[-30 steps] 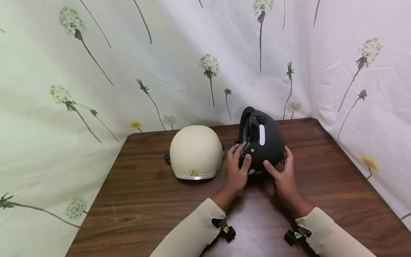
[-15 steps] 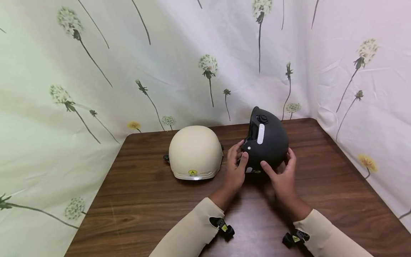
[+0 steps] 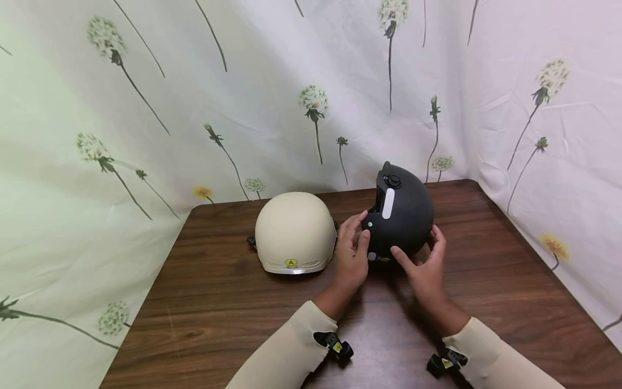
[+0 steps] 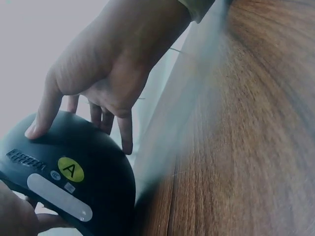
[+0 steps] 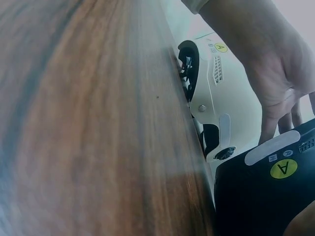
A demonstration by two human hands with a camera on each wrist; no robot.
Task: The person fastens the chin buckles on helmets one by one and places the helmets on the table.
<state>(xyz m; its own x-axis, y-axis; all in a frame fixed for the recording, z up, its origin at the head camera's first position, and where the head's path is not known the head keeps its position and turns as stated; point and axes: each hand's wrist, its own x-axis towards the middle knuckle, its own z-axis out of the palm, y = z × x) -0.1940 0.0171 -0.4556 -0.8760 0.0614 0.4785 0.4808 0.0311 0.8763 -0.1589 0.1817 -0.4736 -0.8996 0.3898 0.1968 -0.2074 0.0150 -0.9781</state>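
Observation:
A matte black helmet [image 3: 407, 216] sits at the right of the table, its opening turned to the left. My left hand [image 3: 352, 262] grips its left lower side, thumb on the shell. Opposite, my right hand [image 3: 426, 267] holds the right lower side, with its fingers partly hidden behind. In the left wrist view, the right hand [image 4: 115, 64] has its thumb on the shell near a yellow A sticker [image 4: 71, 170]; part of my left hand [image 4: 15, 211] shows below. Whether the helmet touches the table is hard to tell.
Left of the black helmet stands a cream helmet [image 3: 293, 229], dome up, close to my left hand. Both are on a dark wooden table [image 3: 218, 324]. Flower-printed cloth [image 3: 272, 108] hangs along the back and sides.
Held in both hands, the black helmet has turned, so its inside and lining at the left no longer show. It shifted slightly right, then a little back left. The cream helmet stayed put.

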